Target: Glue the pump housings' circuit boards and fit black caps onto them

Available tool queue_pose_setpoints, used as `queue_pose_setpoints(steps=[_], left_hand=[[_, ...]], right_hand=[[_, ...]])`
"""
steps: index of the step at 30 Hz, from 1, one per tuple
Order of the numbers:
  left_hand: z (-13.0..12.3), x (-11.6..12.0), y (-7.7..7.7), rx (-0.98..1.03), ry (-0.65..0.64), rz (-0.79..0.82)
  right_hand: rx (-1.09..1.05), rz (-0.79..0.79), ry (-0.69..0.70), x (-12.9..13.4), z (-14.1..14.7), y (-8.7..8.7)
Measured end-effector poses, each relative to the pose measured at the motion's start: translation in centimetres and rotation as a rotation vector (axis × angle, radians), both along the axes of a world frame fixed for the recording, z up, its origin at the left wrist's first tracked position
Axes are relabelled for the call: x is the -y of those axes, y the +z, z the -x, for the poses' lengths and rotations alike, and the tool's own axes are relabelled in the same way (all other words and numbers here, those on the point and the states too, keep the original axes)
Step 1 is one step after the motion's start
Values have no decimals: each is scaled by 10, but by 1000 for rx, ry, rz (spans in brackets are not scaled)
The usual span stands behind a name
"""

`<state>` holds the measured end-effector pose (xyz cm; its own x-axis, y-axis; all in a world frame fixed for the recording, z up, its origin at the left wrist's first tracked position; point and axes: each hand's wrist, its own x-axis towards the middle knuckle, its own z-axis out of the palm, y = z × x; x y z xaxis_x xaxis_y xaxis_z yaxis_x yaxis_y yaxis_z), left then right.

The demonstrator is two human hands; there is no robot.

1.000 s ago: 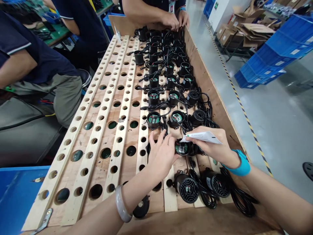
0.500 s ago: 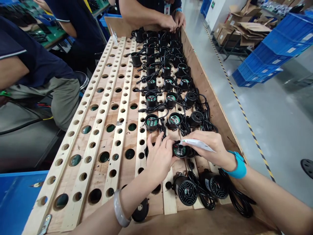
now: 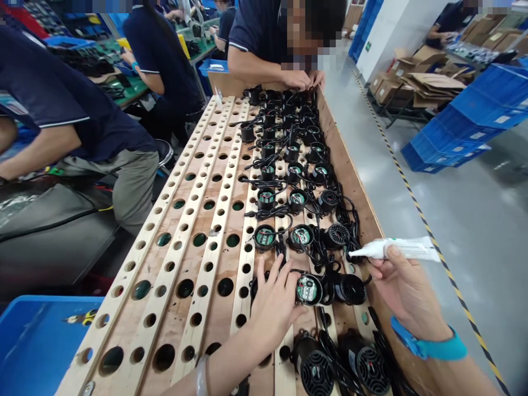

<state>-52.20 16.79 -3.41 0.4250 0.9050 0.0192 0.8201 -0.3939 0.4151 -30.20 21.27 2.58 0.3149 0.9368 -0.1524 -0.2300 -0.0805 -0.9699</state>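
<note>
Pinching a smooth white tube (image 3: 412, 249) between thumb and fingers, the right hand (image 3: 406, 294) is up to the right of a round black cup (image 3: 310, 303), and the tube's thin, pointy tip aims left, well apart from that cup. On the left side of the cup is the left hand (image 3: 274, 300) — its fingers are spread, with the thumb close by the rim, but I can't tell how hard it presses. Inside the cup sits a green circuit board (image 3: 307, 288) with tiny wires. Just right of the cup is a black cup with a slotted top (image 3: 350, 289). Closer to the person than the cup, two more slotted cups (image 3: 317, 374) (image 3: 371, 368) lean over with bendy black cords near them. The cup sits on a flat wooden board (image 3: 190, 265) full of round holes, and pale wood strips (image 3: 245, 280) run along it. To the right of the cup stands a thin brown wooden wall (image 3: 359, 187). Far past the cup, a co-worker's hands (image 3: 303, 81) are close together over more black cups. Way left of it is a shiny blue plastic bin (image 3: 41, 300) — yellow-handled pliers (image 3: 84, 318) lie there.
</note>
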Motion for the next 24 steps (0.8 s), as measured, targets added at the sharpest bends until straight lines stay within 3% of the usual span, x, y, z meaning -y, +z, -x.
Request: queue_pose_setpoints(steps=[2,5,8,12,18,24], left_hand=[[12,-6,16,1,-22,58],[44,-15,43,-17,14,153],[75,-14,54,31,42,297],[91,2,36,181,80,369],[88,6,16,311,43,275],[69,14,14,337,351,346]], right_hand=[[-17,48,22,-2,-1,1],[72,103,171,-1,9,4],[276,68,369,3,33,10],[565,-96,597,8,72,9],[738,-264,736,18,93,-10],[796,-307,656,23,93,-11]])
